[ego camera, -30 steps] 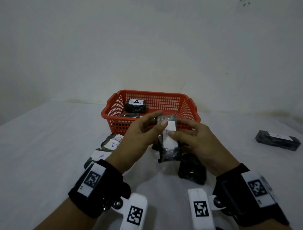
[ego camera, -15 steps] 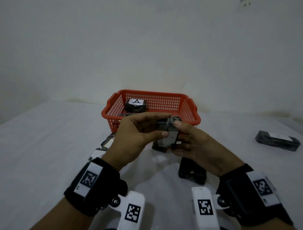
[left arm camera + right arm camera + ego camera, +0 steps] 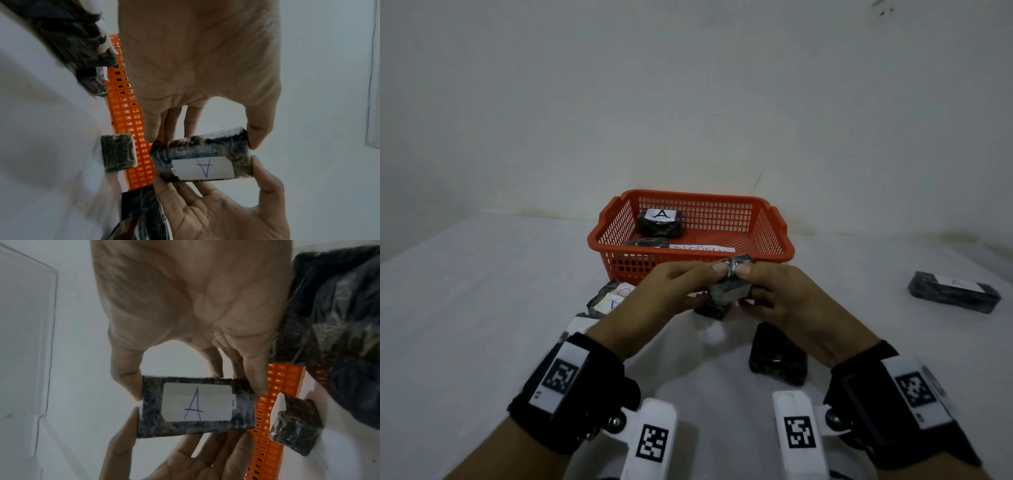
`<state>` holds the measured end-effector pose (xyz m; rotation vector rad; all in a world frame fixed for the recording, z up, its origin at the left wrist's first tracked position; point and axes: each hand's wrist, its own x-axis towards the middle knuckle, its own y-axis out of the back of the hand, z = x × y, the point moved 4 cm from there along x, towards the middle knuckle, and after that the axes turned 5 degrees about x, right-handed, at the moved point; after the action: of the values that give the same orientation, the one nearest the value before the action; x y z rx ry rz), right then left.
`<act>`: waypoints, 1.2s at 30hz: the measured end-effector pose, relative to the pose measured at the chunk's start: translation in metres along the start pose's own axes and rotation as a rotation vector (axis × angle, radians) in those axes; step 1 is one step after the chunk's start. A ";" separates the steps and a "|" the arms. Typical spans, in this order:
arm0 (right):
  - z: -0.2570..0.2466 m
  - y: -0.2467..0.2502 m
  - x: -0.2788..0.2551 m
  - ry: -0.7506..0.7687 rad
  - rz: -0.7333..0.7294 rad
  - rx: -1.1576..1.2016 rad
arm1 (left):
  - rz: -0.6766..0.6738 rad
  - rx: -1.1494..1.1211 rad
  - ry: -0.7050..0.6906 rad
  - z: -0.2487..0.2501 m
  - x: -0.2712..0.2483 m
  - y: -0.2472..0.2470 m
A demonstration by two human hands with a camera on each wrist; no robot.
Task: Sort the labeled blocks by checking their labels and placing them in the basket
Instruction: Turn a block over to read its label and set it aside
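A black wrapped block (image 3: 731,291) is held in the air just in front of the red mesh basket (image 3: 633,269). My left hand (image 3: 703,282) and right hand (image 3: 753,284) both pinch it from opposite sides, thumbs and fingers on its edges. Its white label with a blue "A" (image 3: 196,404) faces down toward the wrists and also shows in the left wrist view (image 3: 203,168). Inside the basket lies a block labelled "A" (image 3: 660,222), and a second dark block (image 3: 645,243) lies beside a paper slip (image 3: 702,248).
Several labelled blocks (image 3: 609,298) lie on the white table left of my hands. One small block (image 3: 712,311) sits under the hands, and a dark one (image 3: 777,358) near my right wrist. Another block (image 3: 953,296) lies far right. A wall stands behind the basket.
The block stood upright with its label toward my head; both hands have turned it over so the label faces down, and lifted it closer to the basket's front wall.
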<state>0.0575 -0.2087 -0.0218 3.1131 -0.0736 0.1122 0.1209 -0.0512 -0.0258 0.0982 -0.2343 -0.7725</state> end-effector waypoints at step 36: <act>0.014 0.023 0.010 0.049 0.192 0.023 | 0.089 -0.615 0.245 0.000 0.001 0.005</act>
<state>0.0679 -0.2325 -0.0342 3.1165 -0.3725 0.1941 0.1247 -0.0484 -0.0249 -0.3954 0.2349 -0.7074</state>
